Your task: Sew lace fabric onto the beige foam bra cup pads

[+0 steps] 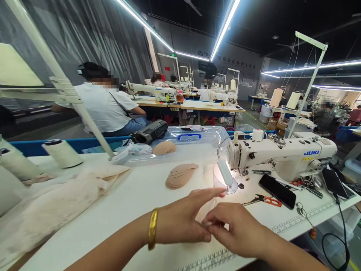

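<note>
A pale beige piece of fabric (208, 209) lies between my hands, just in front of the sewing machine (282, 154) and its lit needle area. My left hand (180, 218), with a gold bracelet at the wrist, is stretched over the fabric. Its forefinger points toward the presser foot, and its thumb lies apart, close to my right fingertips. My right hand (239, 227) is closed in a pinch on the fabric's near edge; the fingers partly hide what they grip. Left of the needle, a fanned stack of beige oval pads (182, 176) rests on the table.
Orange-handled scissors (269, 200), a black phone (278, 191) and keys (301, 210) lie right. Behind the pads stands a clear plastic box (197, 150). Cream cloth (64, 203) and thread cones (62, 153) occupy the left. People sit at machines beyond.
</note>
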`<state>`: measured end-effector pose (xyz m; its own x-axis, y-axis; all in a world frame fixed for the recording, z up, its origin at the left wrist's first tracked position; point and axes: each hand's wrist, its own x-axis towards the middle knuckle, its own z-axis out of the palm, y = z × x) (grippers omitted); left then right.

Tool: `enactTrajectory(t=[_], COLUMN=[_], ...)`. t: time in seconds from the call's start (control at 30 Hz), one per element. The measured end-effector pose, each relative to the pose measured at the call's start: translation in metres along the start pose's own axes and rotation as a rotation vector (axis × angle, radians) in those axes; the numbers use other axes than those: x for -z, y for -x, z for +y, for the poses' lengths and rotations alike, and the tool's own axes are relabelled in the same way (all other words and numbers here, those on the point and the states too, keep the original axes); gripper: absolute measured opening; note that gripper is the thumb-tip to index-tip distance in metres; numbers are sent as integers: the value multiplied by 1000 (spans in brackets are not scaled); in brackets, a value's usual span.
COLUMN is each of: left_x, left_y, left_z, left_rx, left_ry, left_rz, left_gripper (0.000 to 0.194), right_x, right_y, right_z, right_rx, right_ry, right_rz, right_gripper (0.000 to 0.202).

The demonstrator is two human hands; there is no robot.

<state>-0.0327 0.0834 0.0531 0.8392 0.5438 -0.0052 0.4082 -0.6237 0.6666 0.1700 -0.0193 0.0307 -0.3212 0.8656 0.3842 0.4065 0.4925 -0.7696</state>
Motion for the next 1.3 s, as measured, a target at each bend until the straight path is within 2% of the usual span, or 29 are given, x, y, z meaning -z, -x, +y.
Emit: enactTrajectory(t=[0.03,0.1,0.17,0.23,0.3,0.37,0.43,0.53,0.67,0.77,0.87,1.0,1.13,1.3], left_x=[-1,1,6,9,7,-1,-13,-31,-43,-49,-54,-56,-56,-56], left_y=[-1,-1,0,3,9,13,13,0,-29,-42,-40,-33,-34,-35], left_z=[1,4,6,4,1,-3,-6,-11,-28,-42,-49,-51,-51,-49], left_rx=[-4,10,30,3,-118,-265,-349,-402,-454,-428,-422,-463,-425,-400], left_ry=[24,15,-59,-192,-397,-619,-733,-734,-767,-771,-683,-532,-511,-493], left_rz=[-47,-85,-11,193,398,474,378,236,240,268,299,319,342,313], left_gripper=[83,41,9,11,15,20,17,16,33,28,29,30,27,22], right_x=[6,14,17,14,8,3,3,13,28,35,41,44,43,41], right_y=[0,-1,-4,-8,-11,-12,-11,-12,-13,-11,-6,-3,-3,-1], right_z=[-6,-14,-14,-5,10,31,56,92,118,120,116,109,106,102], right_rx=[84,200,243,252,269,300,342,420,438,410,376,336,322,341], right_ry=[86,278,481,641,712,738,764,774,731,697,667,632,613,592], right_rz=[-22,-17,36,126,207,216,120,-75,-137,-91,-49,-77,-108,-116], right_gripper=[14,16,18,21,23,26,25,23,19,25,32,33,35,28])
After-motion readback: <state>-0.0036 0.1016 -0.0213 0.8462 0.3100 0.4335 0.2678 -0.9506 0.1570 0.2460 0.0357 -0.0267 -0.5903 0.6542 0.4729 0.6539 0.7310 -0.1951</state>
